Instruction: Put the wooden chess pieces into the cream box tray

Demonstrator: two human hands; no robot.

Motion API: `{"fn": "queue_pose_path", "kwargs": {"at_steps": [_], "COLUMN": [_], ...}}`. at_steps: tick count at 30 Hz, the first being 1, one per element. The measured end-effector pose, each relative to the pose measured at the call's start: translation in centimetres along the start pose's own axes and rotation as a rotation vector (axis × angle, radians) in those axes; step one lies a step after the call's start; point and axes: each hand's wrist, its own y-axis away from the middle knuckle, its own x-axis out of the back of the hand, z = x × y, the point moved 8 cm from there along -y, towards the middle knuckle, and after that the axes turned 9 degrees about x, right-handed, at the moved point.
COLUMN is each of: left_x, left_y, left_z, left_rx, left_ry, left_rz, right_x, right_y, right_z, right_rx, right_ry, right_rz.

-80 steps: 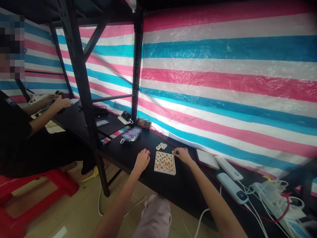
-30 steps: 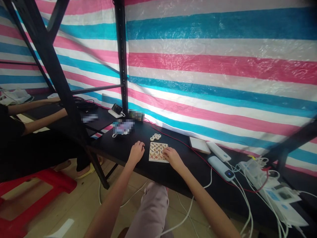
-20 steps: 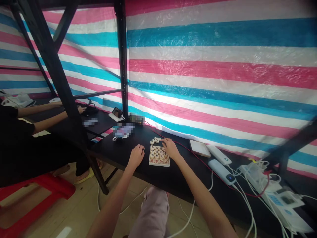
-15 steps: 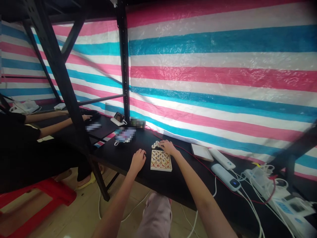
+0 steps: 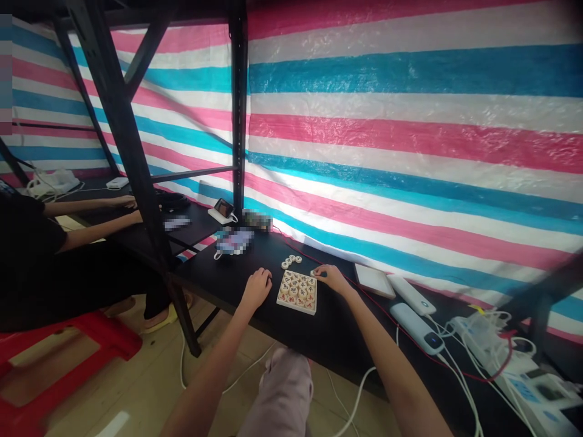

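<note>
A pale wooden tray (image 5: 296, 306) packed with round chess discs lies on the black table (image 5: 218, 276). Behind it sits a small cluster of loose discs (image 5: 290, 261). My left hand (image 5: 256, 289) rests curled on the table just left of the tray, with nothing visible in it. My right hand (image 5: 331, 277) is at the tray's far right corner, its fingertips pinched on a single chess disc (image 5: 313, 273).
A white lid (image 5: 374, 281) and two power banks (image 5: 418, 317) lie right of the tray, then power strips and tangled cables (image 5: 496, 346). A red cord runs along the striped tarp. A black shelf post (image 5: 238, 121) stands behind. Another person sits at left near a red stool (image 5: 68, 358).
My right hand moved from the loose discs behind the tray to the tray's far right corner, now pinching a disc. My left hand stayed put. The view shifted slightly.
</note>
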Motion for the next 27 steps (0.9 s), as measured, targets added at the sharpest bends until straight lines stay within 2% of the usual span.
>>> {"fn": "queue_pose_path", "kwargs": {"at_steps": [4, 8, 12, 17, 22, 27], "left_x": [0.1, 0.2, 0.3, 0.3, 0.2, 0.3], "left_y": [0.1, 0.2, 0.2, 0.1, -0.1, 0.1], "left_z": [0.0, 0.1, 0.1, 0.1, 0.1, 0.2], "left_rx": [0.003, 0.006, 0.010, -0.013, -0.023, -0.003], "left_ry": [-0.002, 0.002, -0.003, 0.002, 0.010, 0.000], "left_rz": [0.012, 0.022, 0.020, 0.019, 0.011, 0.010], "right_x": [0.6, 1.2, 1.7, 2.6, 2.2, 1.6], "right_y": [1.7, 2.9, 4.5, 6.5, 6.0, 5.8], "right_z": [0.8, 0.0, -1.2, -4.3, -9.0, -11.0], "right_rx": [-0.042, -0.040, -0.100, -0.174, -0.071, -0.046], "right_ry": [-0.035, 0.034, 0.127, 0.185, 0.331, 0.455], "right_rz": [0.066, 0.120, 0.127, 0.185, 0.122, 0.091]}}
